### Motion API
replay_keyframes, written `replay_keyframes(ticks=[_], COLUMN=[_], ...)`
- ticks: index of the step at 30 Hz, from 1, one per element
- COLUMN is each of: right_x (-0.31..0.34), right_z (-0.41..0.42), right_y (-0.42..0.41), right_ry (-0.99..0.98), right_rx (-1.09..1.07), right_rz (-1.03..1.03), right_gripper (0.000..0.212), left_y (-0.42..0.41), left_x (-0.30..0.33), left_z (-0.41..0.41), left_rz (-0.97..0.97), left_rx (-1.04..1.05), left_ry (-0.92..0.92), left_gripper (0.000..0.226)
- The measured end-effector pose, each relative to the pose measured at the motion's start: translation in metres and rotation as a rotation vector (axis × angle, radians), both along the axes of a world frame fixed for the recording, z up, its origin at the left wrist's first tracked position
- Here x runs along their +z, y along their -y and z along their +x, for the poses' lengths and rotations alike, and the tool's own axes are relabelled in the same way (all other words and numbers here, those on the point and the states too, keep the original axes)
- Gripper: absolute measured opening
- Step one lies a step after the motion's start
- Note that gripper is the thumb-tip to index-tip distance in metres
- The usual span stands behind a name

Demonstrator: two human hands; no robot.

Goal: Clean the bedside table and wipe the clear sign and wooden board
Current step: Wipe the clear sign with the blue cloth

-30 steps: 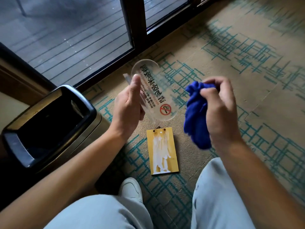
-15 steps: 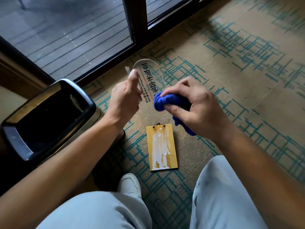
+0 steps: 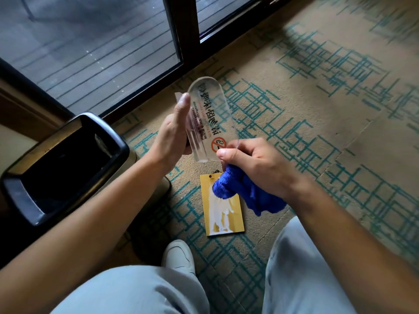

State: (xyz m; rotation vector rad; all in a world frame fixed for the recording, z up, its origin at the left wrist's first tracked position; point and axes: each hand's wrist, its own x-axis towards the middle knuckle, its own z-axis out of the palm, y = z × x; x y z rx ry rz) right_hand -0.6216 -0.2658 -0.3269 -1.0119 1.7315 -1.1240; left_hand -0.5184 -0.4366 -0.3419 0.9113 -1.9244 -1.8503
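Clear rounded acrylic no-smoking sign (image 3: 209, 118) held mid-air above carpet: left hand (image 3: 173, 134) grips its edge, right hand (image 3: 254, 164) clutches blue microfibre cloth (image 3: 240, 189) at its lower end. Likely stiff, slick; edge-hold safest.

Patterned carpet (image 3: 317, 114), wooden board (image 3: 226, 220), bin (image 3: 68, 164), shoe (image 3: 179, 257)

The clear sign (image 3: 209, 118) bears upside-down Chinese characters, small illegible lines, and a red no-smoking symbol.
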Motion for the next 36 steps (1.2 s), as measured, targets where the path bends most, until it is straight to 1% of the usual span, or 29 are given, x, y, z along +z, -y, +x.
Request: replay_keyframes(ticks=[1, 3, 4, 6, 7, 8, 10, 12, 15, 17, 21, 23, 24, 26, 28, 30, 33, 36], right_x=[-0.001, -0.005, -0.008, -0.015, -0.018, -0.019, -0.018, -0.015, -0.018, -0.021, -0.020, -0.020, -0.020, -0.020, -0.024, -0.031, -0.038, -0.045], right_z=[0.000, 0.003, 0.004, 0.005, 0.005, 0.005, 0.008, 0.016, 0.027, 0.030, 0.032, 0.027, 0.022, 0.009, -0.004, -0.013, -0.019, -0.023], right_y=[0.002, 0.005, 0.007, 0.010, 0.011, 0.012, 0.015, 0.019, 0.022, 0.021, 0.025, 0.023, 0.020, 0.009, -0.004, -0.015, -0.027, -0.035], right_ry=[0.074, 0.100, 0.072, -0.033, -0.104, -0.190, -0.377, -0.541, -0.745, -0.820, -0.889, -0.871, -0.820, -0.645, -0.475, -0.387, -0.339, -0.334], right_rx=[0.010, -0.014, -0.049, -0.136, -0.171, -0.191, -0.166, -0.122, -0.116, -0.103, -0.021, -0.012, -0.026, -0.055, -0.050, -0.051, -0.062, -0.070], right_rz=[-0.008, -0.028, -0.036, -0.022, -0.004, 0.019, 0.092, 0.167, 0.191, 0.196, 0.277, 0.307, 0.318, 0.345, 0.388, 0.407, 0.392, 0.350], right_gripper=[0.033, 0.040, 0.045, 0.048, 0.047, 0.045, 0.044, 0.043, 0.038, 0.038, 0.037, 0.047, 0.052, 0.054, 0.046, 0.041, 0.031, 0.023], left_y=[0.002, 0.007, 0.011, 0.018, 0.019, 0.018, 0.008, -0.005, -0.012, -0.013, -0.009, -0.003, 0.000, 0.004, 0.005, 0.002, -0.004, -0.008], left_x=[-0.001, 0.001, 0.002, 0.006, 0.010, 0.013, 0.022, 0.024, 0.015, 0.007, -0.005, -0.013, -0.019, -0.036, -0.060, -0.087, -0.126, -0.158], left_z=[-0.002, -0.006, -0.009, -0.012, -0.011, -0.010, -0.007, -0.007, -0.014, -0.017, -0.018, -0.013, -0.009, 0.005, 0.024, 0.043, 0.065, 0.077], left_rz=[0.005, -0.023, -0.142, -0.607, -0.808, -0.891, -0.890, -0.954, -0.969, -0.961, -0.944, -0.898, -0.881, -0.841, -0.793, -0.773, -0.779, -0.713], left_rx=[-0.032, -0.085, -0.096, -0.110, -0.092, -0.086, -0.119, -0.149, -0.128, -0.096, -0.070, -0.065, -0.067, -0.081, -0.107, -0.119, -0.134, -0.152], left_ry=[0.020, 0.088, 0.165, 0.336, 0.373, 0.377, 0.371, 0.391, 0.474, 0.560, 0.620, 0.633, 0.640, 0.682, 0.766, 0.852, 0.921, 0.983], left_gripper=[0.064, 0.070, 0.076, 0.085, 0.085, 0.086, 0.084, 0.078, 0.068, 0.060, 0.051, 0.050, 0.050, 0.052, 0.052, 0.051, 0.049, 0.047])
